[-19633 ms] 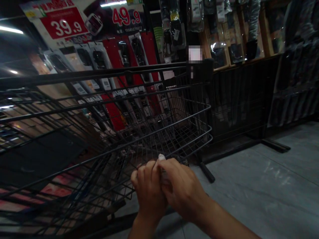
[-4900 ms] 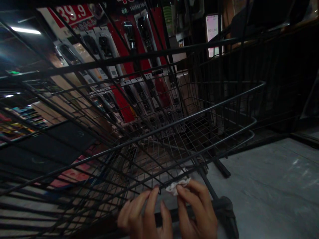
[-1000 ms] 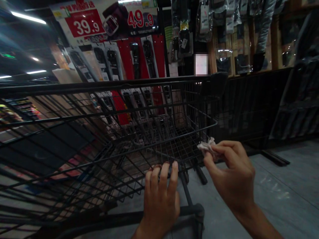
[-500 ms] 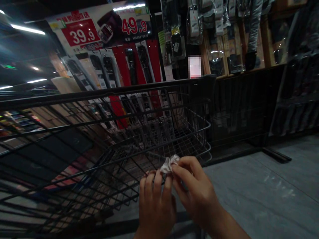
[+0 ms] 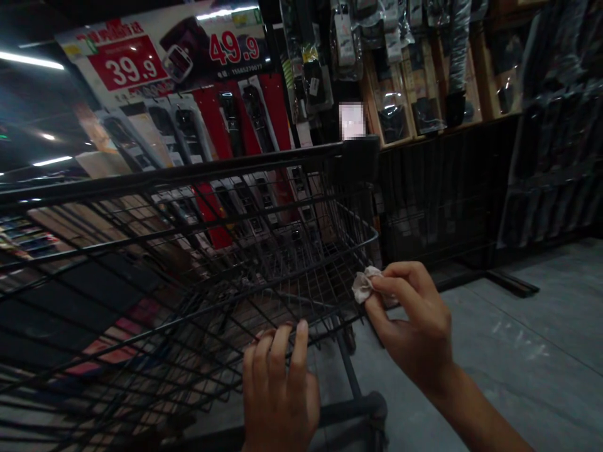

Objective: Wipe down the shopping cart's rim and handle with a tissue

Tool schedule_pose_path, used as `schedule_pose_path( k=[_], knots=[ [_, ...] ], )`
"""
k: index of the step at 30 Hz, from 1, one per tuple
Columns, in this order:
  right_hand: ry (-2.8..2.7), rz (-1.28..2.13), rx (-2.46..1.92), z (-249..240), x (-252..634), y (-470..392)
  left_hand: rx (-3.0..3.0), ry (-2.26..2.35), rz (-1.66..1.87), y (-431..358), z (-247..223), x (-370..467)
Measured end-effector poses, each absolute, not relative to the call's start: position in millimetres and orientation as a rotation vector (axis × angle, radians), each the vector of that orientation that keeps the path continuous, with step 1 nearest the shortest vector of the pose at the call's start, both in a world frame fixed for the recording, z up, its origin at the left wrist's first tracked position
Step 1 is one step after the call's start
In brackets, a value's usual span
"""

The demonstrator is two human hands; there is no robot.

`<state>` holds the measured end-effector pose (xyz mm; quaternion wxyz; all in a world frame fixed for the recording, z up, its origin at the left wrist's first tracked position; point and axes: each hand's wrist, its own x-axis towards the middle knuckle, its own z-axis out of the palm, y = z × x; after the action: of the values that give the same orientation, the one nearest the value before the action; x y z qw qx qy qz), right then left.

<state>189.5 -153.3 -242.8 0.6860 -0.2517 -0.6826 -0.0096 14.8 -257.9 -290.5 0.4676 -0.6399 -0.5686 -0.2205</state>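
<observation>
My right hand (image 5: 414,323) pinches a crumpled white tissue (image 5: 365,285) between thumb and fingers, just off the lower front corner of the black wire shopping cart (image 5: 179,314). My left hand (image 5: 281,383) is lower and to the left, back facing me. Its fingers are stretched out and slightly apart, with the tips at the cart's side wires; whether they press on the wire I cannot tell. Inside the cart lies a dark flat item (image 5: 94,307), and a pink and red one (image 5: 117,339) shows beneath it through the wires.
Behind the cart stands a rack of packaged belts (image 5: 257,113) under a price sign (image 5: 127,69). Boxed belts (image 5: 389,107) stand on a wooden shelf to the right. A black rack foot (image 5: 513,284) juts over the grey floor (image 5: 494,364). The cart's lower frame (image 5: 348,411) sits near my hands.
My right hand has moved right and up with the tissue, away from my left hand. My left hand has shifted slightly left, and the view has turned a little to the right.
</observation>
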Motion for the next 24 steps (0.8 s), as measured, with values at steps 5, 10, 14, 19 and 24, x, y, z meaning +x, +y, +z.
schedule_pose_path(
  k=[5, 10, 14, 19, 24],
  knots=[
    [-1.49, 0.027, -0.583, -242.8, 189.9, -146.2, -1.573, -1.397, -0.511, -256.3, -288.5, 13.3],
    [-1.396, 0.276, -0.723, -241.0, 197.3, -131.4, -1.575, -1.404, -0.515, -257.6, -288.2, 13.4],
    [-1.393, 0.465, -0.806, -242.9, 201.0, -125.6, -1.571, -1.415, -0.516, -261.6, -288.9, 14.8],
    [-1.403, 0.477, -0.826, -241.9, 202.8, -131.7, -1.567, -1.4, -0.535, -265.6, -289.4, 16.9],
    [-1.435, 0.391, -0.822, -235.0, 203.1, -146.0, -1.571, -1.403, -0.557, -268.7, -290.9, 18.3]
  ],
)
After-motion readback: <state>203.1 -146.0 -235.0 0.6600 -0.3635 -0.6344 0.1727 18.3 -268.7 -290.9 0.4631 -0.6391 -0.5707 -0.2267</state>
